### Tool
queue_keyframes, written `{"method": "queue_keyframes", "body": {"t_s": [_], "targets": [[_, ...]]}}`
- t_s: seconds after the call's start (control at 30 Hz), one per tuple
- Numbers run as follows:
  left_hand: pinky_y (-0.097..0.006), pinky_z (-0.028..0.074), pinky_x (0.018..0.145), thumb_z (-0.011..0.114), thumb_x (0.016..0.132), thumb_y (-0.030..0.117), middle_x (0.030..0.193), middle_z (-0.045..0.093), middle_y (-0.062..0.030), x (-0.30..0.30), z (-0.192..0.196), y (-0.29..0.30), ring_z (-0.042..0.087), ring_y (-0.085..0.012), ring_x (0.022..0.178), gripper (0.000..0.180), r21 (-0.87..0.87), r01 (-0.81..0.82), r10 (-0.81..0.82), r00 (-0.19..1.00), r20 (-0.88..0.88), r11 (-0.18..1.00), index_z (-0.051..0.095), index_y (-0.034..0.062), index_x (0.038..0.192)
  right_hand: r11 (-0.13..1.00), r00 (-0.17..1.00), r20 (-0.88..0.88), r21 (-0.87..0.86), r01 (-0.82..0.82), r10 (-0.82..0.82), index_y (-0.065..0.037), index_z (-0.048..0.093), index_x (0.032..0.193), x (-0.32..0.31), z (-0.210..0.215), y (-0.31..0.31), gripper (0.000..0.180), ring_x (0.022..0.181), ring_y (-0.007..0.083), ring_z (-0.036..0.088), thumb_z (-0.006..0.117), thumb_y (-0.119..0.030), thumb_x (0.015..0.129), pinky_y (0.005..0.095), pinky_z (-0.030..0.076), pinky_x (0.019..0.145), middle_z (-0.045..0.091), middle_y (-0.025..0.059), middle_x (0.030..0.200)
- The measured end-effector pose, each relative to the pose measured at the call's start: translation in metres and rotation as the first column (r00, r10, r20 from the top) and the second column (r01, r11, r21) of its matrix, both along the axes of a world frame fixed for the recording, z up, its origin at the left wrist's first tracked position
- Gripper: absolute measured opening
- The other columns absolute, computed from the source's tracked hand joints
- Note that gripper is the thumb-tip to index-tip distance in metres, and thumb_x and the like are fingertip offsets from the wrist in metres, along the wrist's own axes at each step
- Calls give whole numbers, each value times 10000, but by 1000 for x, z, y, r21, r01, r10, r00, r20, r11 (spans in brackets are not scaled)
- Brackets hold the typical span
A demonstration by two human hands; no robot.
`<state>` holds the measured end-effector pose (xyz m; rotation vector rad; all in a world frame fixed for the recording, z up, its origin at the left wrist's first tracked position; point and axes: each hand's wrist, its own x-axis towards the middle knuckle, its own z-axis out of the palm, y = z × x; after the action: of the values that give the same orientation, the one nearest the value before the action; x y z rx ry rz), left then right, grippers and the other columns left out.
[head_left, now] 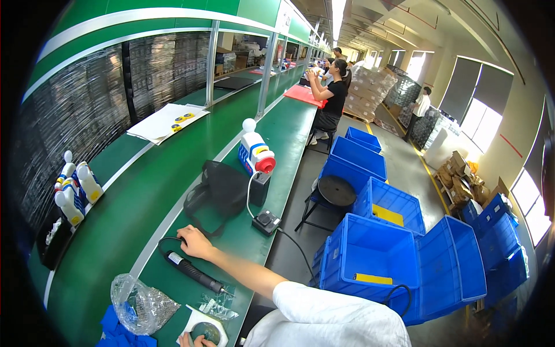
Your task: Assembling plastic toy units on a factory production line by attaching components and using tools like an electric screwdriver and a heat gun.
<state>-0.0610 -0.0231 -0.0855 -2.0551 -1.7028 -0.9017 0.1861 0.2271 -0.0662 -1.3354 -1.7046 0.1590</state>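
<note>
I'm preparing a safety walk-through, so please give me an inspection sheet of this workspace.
Surface: green workbench.
Job's things: black corded screwdriver lying down; white part with a round opening.
Clutter: clear plastic bag, black mesh bag, blue pieces.
Hands: left hand on the white part; right hand at the screwdriver's cable, contact unclear.
Cables: screwdriver's cable loops on the bench; black cable runs from the power box past the bench edge.
Surroundings: blue crates, stool, seated co-worker.

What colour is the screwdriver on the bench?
The screwdriver is mostly black, best seen in the head view.
</note>
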Motion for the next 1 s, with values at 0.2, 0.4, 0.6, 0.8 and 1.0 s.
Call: {"method": "queue_keyframes", "body": {"t_s": [0.2, 0.4, 0.6, 0.8, 1.0], "targets": [[-510, 449, 724, 556, 825, 349, 758, 598, -164, 18, 18, 4, 566, -389, 764, 328, 133, 48, -91, 935, 342, 990, 619, 39, 739, 999, 1000, -12, -35, 4, -5, 8, 574, 862, 0, 1, 1, 178, 921, 319, 541, 545, -37, 693, 385, 447, 843, 608, 158, 883], [-472, 446, 858, 576, 737, 122, 892, 617, -197, 13, 43, 4, 557, -395, 920, 133, -68, 127, -110, 970, 218, 990, 624, 23, 812, 987, 998, 58, -161, 21, -12, -2, 594, 934, 2, 2, 6, 251, 1010, 331, 536, 558, -75, 697, 399, 447, 894, 602, 161, 1070], [-492, 348, 913, 553, 633, 17, 1071, 547, -139, 19, 29, 1, 456, -378, 1097, 140, -95, 121, -71, 908, 413, 988, 589, 67, 759, 997, 997, 73, -75, 28, -23, -9, 619, 942, 7, 0, 4, 262, 1004, 329, 544, 555, -73, 696, 404, 451, 894, 617, 157, 1030], [-498, 362, 899, 579, 618, 24, 1021, 574, -111, 23, 36, -5, 485, -355, 1066, 116, -94, 79, -33, 906, 421, 992, 605, 70, 721, 995, 999, 42, -95, -15, 19, -12, 611, 959, 9, -3, 0, 252, 1030, 320, 538, 584, -76, 717, 396, 438, 905, 618, 142, 1079], [-475, 371, 901, 571, 633, 11, 1027, 576, -128, 25, 35, -5, 473, -379, 1082, 103, -118, 74, -16, 903, 429, 990, 612, 63, 712, 995, 999, 35, -97, -10, 14, -15, 613, 953, 13, -3, -1, 247, 1020, 315, 542, 595, -64, 711, 386, 438, 906, 622, 140, 1071]]}}
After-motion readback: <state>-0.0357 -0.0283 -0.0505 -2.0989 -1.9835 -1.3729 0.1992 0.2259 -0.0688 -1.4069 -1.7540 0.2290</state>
